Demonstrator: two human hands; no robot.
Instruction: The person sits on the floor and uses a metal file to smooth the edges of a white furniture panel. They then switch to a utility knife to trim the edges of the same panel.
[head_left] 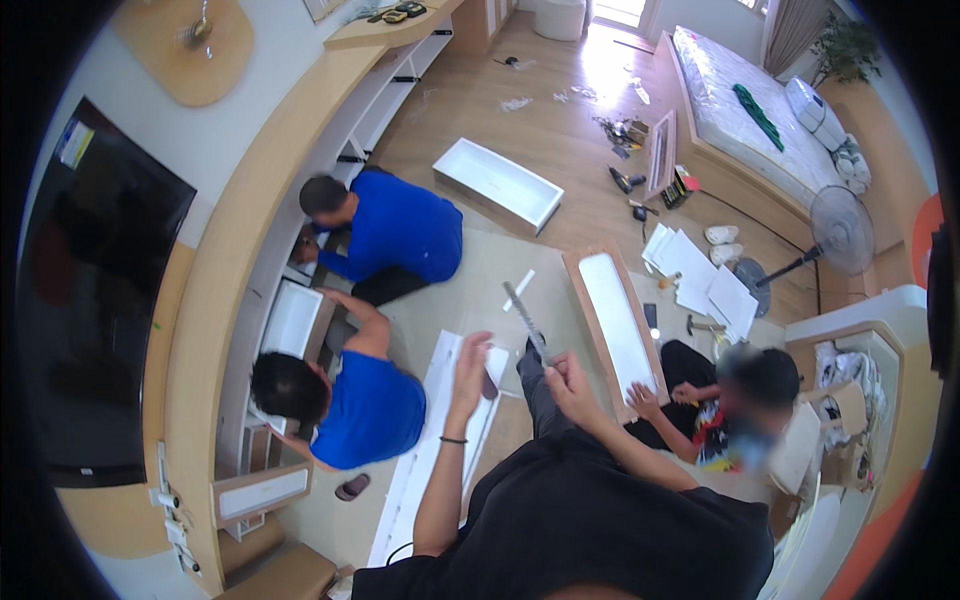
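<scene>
My right hand (570, 388) is closed around the lower end of a narrow grey metal strip (524, 318), which looks like a drawer slide and points up and away, tilted to the left. My left hand (472, 368) is raised to the left of the strip and apart from it. Its fingers stretch upward with nothing visible in them. Beneath my left hand, a long white board (432, 440) lies on the floor.
Two people in blue shirts (408, 225) work at the low wall cabinet (270, 170) on the left. At right, a person sits touching a wood-and-white drawer (612, 310). A white drawer (498, 185), a hammer (706, 326), white panels (692, 265) and a standing fan (842, 230) are around.
</scene>
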